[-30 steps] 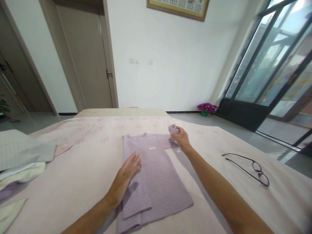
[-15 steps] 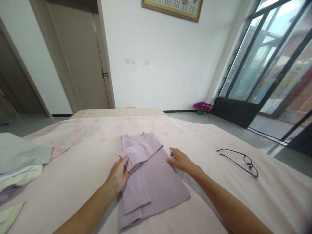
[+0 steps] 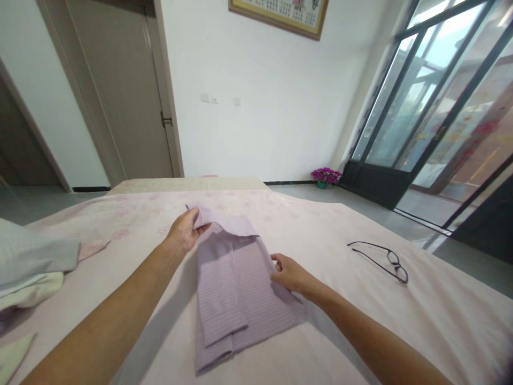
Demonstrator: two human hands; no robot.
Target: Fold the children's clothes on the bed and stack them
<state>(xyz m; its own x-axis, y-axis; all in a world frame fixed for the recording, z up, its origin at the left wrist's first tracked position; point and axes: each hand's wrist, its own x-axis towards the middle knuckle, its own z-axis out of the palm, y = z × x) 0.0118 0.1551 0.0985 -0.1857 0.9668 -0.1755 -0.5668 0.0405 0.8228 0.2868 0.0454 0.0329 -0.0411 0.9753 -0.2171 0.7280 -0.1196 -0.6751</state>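
Note:
A lilac ribbed long-sleeved top (image 3: 256,289) lies partly folded on the pink flowered sheet, its hem toward me. One sleeve is folded down along its left side. My left hand (image 3: 185,230) pinches the cuff end of the other sleeve and holds it raised above the collar end, hiding the neckline. At the top's right edge, my right hand (image 3: 291,275) has thumb and forefinger closed on the fabric, which lifts a little there.
Folded pale garments (image 3: 36,254) are piled at the left, with a cream cloth piece (image 3: 16,353) nearer me. Black-framed glasses (image 3: 390,262) lie on the sheet (image 3: 320,230) at the right. Beyond stand a wall, a door (image 3: 120,91) and potted purple flowers (image 3: 326,176).
My left hand has raised the sleeve end and carried it away from me and to the left. My right hand has moved slightly nearer and now grips the top's right edge.

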